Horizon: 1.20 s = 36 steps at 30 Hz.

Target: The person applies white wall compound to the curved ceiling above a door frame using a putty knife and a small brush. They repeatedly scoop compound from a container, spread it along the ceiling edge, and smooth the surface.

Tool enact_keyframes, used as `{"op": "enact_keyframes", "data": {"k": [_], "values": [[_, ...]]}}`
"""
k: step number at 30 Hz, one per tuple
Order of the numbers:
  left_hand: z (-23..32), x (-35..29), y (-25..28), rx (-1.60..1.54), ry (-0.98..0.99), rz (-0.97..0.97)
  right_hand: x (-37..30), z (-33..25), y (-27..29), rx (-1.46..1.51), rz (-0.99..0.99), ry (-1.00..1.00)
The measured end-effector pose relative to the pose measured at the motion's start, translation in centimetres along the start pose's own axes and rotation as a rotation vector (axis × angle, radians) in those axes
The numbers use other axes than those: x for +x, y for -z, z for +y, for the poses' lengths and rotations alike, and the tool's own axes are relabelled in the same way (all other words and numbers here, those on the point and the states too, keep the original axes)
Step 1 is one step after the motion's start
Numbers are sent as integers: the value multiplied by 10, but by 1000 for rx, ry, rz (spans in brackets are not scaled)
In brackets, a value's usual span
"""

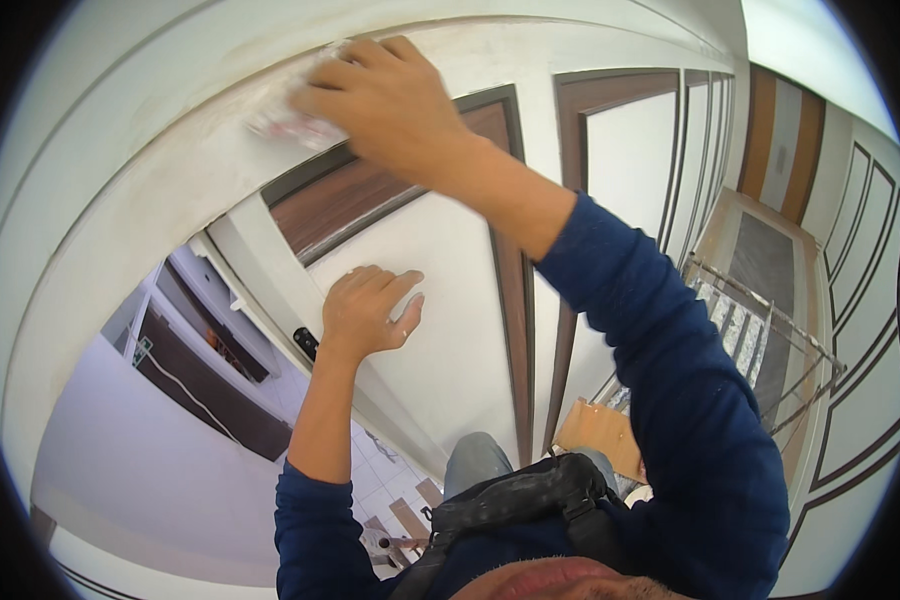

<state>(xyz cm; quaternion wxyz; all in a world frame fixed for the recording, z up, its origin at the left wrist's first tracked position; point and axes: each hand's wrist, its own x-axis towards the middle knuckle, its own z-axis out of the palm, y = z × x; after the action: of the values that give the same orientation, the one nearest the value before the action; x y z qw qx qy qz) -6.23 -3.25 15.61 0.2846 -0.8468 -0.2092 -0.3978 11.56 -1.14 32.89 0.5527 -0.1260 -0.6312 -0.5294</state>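
Note:
High on the white frame (165,170) above the panelling, my right hand (385,105) presses a crumpled whitish wad with reddish marks (295,128) against the surface. Motion blurs this wad, and its exact kind cannot be made out. My left hand (362,312) is lower, at the white panel (425,325) with its dark brown moulding (510,260). Its thumb stands apart from the bent fingers, and nothing shows in it. Whether its fingertips touch the panel is hard to tell.
A doorway on the left looks into a room with a pale tiled floor (370,475). A black door handle (305,343) sits below my left hand. On the right stand a metal scaffold frame (805,350) and a wooden board (600,437). A black bag (515,495) hangs at my front.

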Motion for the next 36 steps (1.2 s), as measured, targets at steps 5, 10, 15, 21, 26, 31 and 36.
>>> {"op": "enact_keyframes", "data": {"k": [5, 10, 15, 21, 26, 31, 36], "values": [[2, -5, -3, 52, 0, -52, -107, 88, 47, 22, -278, -407], [6, 5, -8, 52, -34, -43, -160, 263, 62, -230, -341, -1118], [7, 9, -9, 63, -29, -62, -155, 294, 28, -311, -406, -1132], [5, -4, -3, 97, -12, -94, -89, 113, 28, 207, -268, -506], [6, 8, -6, 86, -41, -56, -103, 180, 47, -3, -126, -758], [9, 14, -8, 86, -20, -81, -128, 213, 21, -207, -230, -746], [9, 10, -8, 110, -9, -91, -87, 108, 22, 42, -172, -582]]}}
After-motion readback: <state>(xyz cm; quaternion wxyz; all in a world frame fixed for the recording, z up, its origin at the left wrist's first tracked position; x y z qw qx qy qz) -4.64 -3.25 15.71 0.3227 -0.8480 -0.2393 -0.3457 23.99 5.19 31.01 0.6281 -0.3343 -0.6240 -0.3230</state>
